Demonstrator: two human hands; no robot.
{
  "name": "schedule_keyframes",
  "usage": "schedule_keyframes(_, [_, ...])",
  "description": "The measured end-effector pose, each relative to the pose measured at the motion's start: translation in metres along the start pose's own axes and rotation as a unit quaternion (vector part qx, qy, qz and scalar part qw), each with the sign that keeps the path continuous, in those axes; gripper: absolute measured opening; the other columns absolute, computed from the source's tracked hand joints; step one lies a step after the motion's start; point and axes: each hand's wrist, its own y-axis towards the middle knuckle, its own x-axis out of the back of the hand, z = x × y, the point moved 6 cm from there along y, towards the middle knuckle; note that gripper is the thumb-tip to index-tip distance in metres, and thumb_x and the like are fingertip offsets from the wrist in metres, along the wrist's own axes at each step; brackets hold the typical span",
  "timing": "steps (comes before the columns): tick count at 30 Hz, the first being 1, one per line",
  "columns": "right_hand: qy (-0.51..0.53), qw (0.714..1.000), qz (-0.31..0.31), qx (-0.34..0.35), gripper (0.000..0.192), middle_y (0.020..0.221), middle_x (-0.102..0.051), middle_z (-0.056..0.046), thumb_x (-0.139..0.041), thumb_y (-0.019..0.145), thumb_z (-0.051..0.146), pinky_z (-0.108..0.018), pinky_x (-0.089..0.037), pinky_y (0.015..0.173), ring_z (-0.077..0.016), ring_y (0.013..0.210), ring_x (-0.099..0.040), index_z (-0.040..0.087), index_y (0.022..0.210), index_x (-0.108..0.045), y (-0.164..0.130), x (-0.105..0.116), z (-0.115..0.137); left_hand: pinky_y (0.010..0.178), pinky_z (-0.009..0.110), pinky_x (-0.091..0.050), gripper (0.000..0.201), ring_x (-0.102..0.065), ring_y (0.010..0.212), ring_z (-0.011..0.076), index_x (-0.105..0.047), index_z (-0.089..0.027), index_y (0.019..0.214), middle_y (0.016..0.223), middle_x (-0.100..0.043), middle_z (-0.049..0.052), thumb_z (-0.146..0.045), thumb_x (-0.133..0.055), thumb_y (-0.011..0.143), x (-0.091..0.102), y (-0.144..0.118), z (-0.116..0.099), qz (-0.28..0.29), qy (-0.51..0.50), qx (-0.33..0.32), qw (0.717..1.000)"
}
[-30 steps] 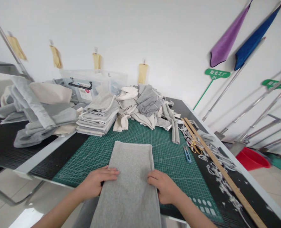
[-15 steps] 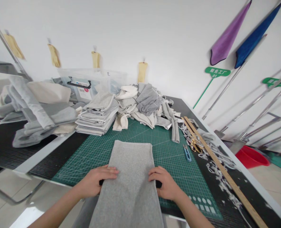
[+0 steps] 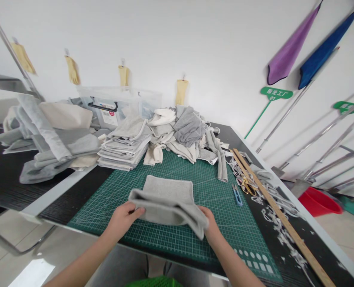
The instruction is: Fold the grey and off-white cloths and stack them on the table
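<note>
A grey cloth [image 3: 168, 189] lies on the green cutting mat [image 3: 105, 203], its near part lifted and folded back over the flat far part. My left hand [image 3: 124, 217] grips the fold's left end, thumb on top. At the right end, my right hand [image 3: 209, 223] holds the cloth too, with its fingers partly hidden behind the drooping corner. Beyond the cloth stands a neat stack of folded grey cloths [image 3: 124, 147]. A loose heap of grey and cream cloths [image 3: 185, 131] lies right of that stack.
Blue thread snips [image 3: 237, 195], gold-handled scissors [image 3: 248, 186] and a long wooden ruler [image 3: 281, 215] lie to the right among white scraps [image 3: 284, 239]. More cloths [image 3: 57, 143] pile up at left, before a clear plastic bin [image 3: 105, 107]. A red bucket [image 3: 320, 201] stands beyond the table's right edge.
The cloth's near part, which hung over the table's front edge, has been raised and folded away from me onto the far part. Both hands moved from its sides to the fold's ends.
</note>
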Motion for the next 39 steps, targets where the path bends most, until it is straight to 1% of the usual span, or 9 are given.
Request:
schedule_keyframes(3, [0.012, 0.996, -0.036, -0.086, 0.032, 0.039, -0.033, 0.006, -0.044, 0.068, 0.041, -0.019, -0.027, 0.034, -0.0073, 0.033, -0.035, 0.019, 0.047, -0.038, 0.008, 0.002, -0.013, 0.055, 0.021, -0.034, 0.035, -0.047, 0.057, 0.0118, -0.05, -0.016, 0.048, 0.058, -0.047, -0.002, -0.043, -0.045, 0.069, -0.003, 0.005, 0.002, -0.015, 0.097, 0.02, 0.995])
schedule_keyframes(8, [-0.067, 0.991, -0.054, -0.098, 0.035, 0.035, -0.031, 0.007, -0.044, 0.067, 0.044, -0.018, -0.023, 0.031, -0.0063, 0.028, -0.035, 0.019, 0.045, -0.034, 0.014, 0.004, -0.016, 0.056, 0.021, -0.032, 0.042, -0.043, 0.054, 0.0096, -0.038, -0.016, 0.046, 0.057, -0.039, -0.003, -0.049, -0.037, 0.072, -0.002, 0.012, 0.007, -0.044, 0.205, 0.039, 0.977])
schedule_keyframes(15, [-0.072, 0.997, -0.014, 0.036, 0.027, 0.06, -0.045, 0.001, -0.051, 0.064, 0.037, -0.021, -0.036, 0.055, -0.0109, 0.058, -0.047, 0.017, 0.048, -0.045, 0.007, 0.007, -0.01, 0.072, 0.024, -0.037, 0.029, -0.047, 0.081, 0.0151, -0.053, -0.017, 0.054, 0.089, -0.051, 0.002, -0.04, -0.044, 0.069, -0.001, 0.011, 0.006, 0.108, 0.121, -0.046, 0.986])
schedule_keyframes(21, [-0.196, 0.977, -0.08, 0.016, 0.028, 0.068, -0.048, -0.001, -0.046, 0.068, 0.035, -0.024, -0.035, 0.062, -0.0129, 0.065, -0.047, 0.018, 0.045, -0.044, -0.012, 0.009, 0.002, 0.076, 0.029, -0.035, 0.027, -0.045, 0.084, 0.0167, -0.053, -0.018, 0.051, 0.093, -0.05, 0.001, -0.037, -0.044, 0.069, 0.004, 0.006, 0.007, 0.041, 0.24, 0.027, 0.97])
schedule_keyframes(26, [-0.258, 0.955, -0.143, -0.015, 0.023, 0.08, -0.052, -0.001, -0.042, 0.068, 0.033, -0.024, -0.033, 0.058, -0.0131, 0.069, -0.048, 0.019, 0.051, -0.046, -0.025, 0.005, 0.01, 0.071, 0.029, -0.035, 0.034, -0.045, 0.081, 0.0172, -0.053, -0.018, 0.052, 0.09, -0.05, 0.002, -0.043, -0.039, 0.072, -0.004, 0.003, -0.005, -0.015, 0.298, 0.042, 0.954])
schedule_keyframes(30, [-0.269, 0.948, -0.163, -0.039, 0.016, 0.072, -0.051, 0.001, -0.042, 0.066, 0.03, -0.021, -0.028, 0.05, -0.0105, 0.059, -0.046, 0.02, 0.054, -0.044, -0.027, 0.006, 0.005, 0.056, 0.026, -0.038, 0.036, -0.05, 0.061, 0.0138, -0.047, -0.016, 0.05, 0.068, -0.051, 0.001, -0.046, -0.042, 0.07, -0.016, 0.008, 0.0, 0.019, 0.184, 0.099, 0.978])
schedule_keyframes(32, [-0.259, 0.95, -0.171, -0.036, 0.013, 0.061, -0.047, 0.003, -0.043, 0.064, 0.029, -0.021, -0.027, 0.048, -0.0099, 0.054, -0.044, 0.02, 0.054, -0.043, -0.027, 0.008, 0.001, 0.048, 0.024, -0.039, 0.027, -0.052, 0.059, 0.0145, -0.051, -0.019, 0.068, 0.069, -0.053, 0.0, -0.045, -0.047, 0.066, -0.021, 0.012, 0.008, 0.028, 0.045, 0.169, 0.984])
schedule_keyframes(35, [-0.21, 0.962, -0.167, -0.041, 0.007, 0.052, -0.043, 0.006, -0.046, 0.061, 0.027, -0.02, -0.026, 0.047, -0.0095, 0.048, -0.042, 0.021, 0.059, -0.043, -0.027, 0.011, -0.006, 0.047, 0.026, -0.043, 0.048, -0.056, 0.069, 0.0179, -0.042, -0.026, 0.104, 0.093, -0.055, 0.003, -0.047, -0.053, 0.062, -0.03, 0.019, 0.018, 0.041, -0.172, 0.266, 0.948])
schedule_keyframes(39, [-0.146, 0.974, -0.168, -0.038, 0.007, 0.05, -0.043, 0.008, -0.048, 0.061, 0.027, -0.02, -0.027, 0.046, -0.0098, 0.046, -0.042, 0.022, 0.063, -0.043, -0.028, 0.012, -0.011, 0.059, 0.029, -0.045, 0.046, -0.056, 0.076, 0.0205, -0.049, -0.017, 0.099, 0.09, -0.059, 0.008, -0.037, -0.06, 0.058, -0.042, 0.039, 0.011, 0.139, -0.279, 0.259, 0.914])
